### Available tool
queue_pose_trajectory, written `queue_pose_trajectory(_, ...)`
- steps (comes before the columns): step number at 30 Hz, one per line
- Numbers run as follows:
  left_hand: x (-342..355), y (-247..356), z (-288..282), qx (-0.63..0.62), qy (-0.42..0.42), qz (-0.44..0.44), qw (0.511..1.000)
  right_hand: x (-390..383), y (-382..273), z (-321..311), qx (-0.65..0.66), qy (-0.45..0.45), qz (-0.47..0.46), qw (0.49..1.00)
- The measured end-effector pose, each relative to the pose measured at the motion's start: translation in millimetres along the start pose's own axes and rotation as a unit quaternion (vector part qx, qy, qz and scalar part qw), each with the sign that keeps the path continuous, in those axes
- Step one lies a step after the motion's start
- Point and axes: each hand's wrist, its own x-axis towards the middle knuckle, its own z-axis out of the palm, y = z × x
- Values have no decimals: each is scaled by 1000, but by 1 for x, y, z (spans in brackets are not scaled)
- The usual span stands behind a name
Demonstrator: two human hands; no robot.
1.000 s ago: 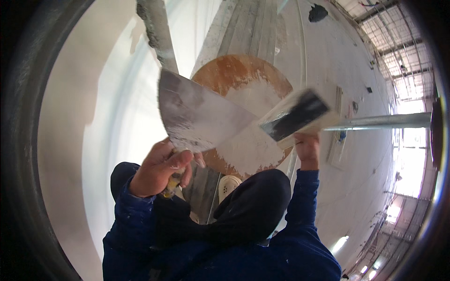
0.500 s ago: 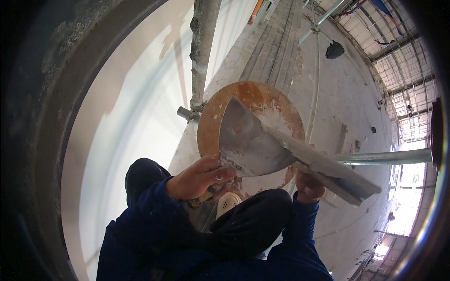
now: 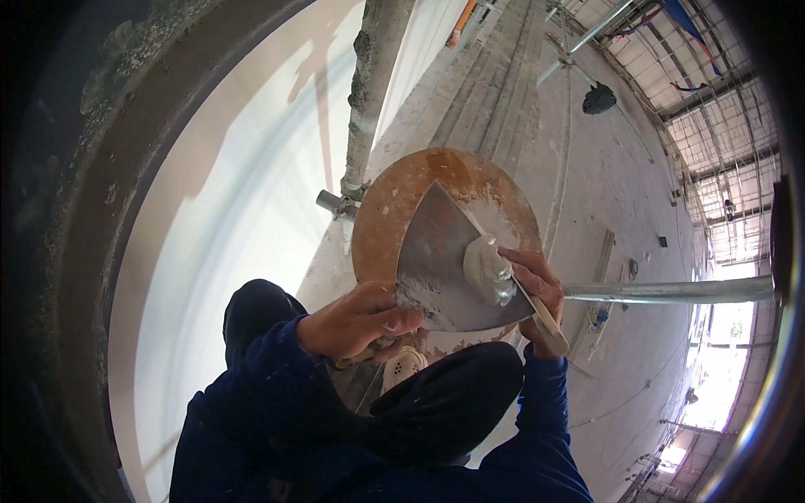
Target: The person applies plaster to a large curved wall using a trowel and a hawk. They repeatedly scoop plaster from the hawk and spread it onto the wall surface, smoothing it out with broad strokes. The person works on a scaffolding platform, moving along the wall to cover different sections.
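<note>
My left hand (image 3: 356, 323) is closed on the near left corner of a grey, fan-shaped metal plate (image 3: 432, 251), smeared with white residue. On the plate's right part sits a lump of wet white plaster (image 3: 488, 270). My right hand (image 3: 539, 285) is wrapped round a trowel (image 3: 549, 325), now turned edge-on at the plate's right edge, beside the lump. Its handle is hidden by my fingers. Beneath the plate lies a round brown board (image 3: 377, 201) spotted with white.
A rough grey upright pole (image 3: 369, 109) with a clamp stands at left, before a white wall surface (image 3: 243, 201). A metal tube (image 3: 671, 290) runs off to the right. Planks (image 3: 486, 92) lie ahead. Below my hands shows a pale clog (image 3: 405, 366), between my dark-trousered knees.
The trowel has turned from broad and flat across the plate's right side to edge-on. A white plaster lump now shows on the plate. My right hand has risen; my left hand stays nearly still.
</note>
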Motion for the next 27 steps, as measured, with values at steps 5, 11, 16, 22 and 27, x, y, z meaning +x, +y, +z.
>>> queue_pose_trajectory(5, -8, 18, -5, -30, -14, 62, 997, -33, 53, -19, -69, -82, 77, 991)
queue_pose_trajectory(11, -16, 20, -9, -4, 98, 117, 988, -103, 167, -44, -298, 4, 416, 859)
queue_pose_trajectory(16, -18, 19, -9, -2, 172, 132, 976, -117, 286, -38, -341, -43, 448, 825)
queue_pose_trajectory(22, -21, 12, -18, 33, 203, 158, 966, -70, 374, -3, -390, -58, 336, 855)
queue_pose_trajectory(27, -14, 13, -7, -17, 278, 150, 949, -51, 306, 95, -338, -178, 358, 852)
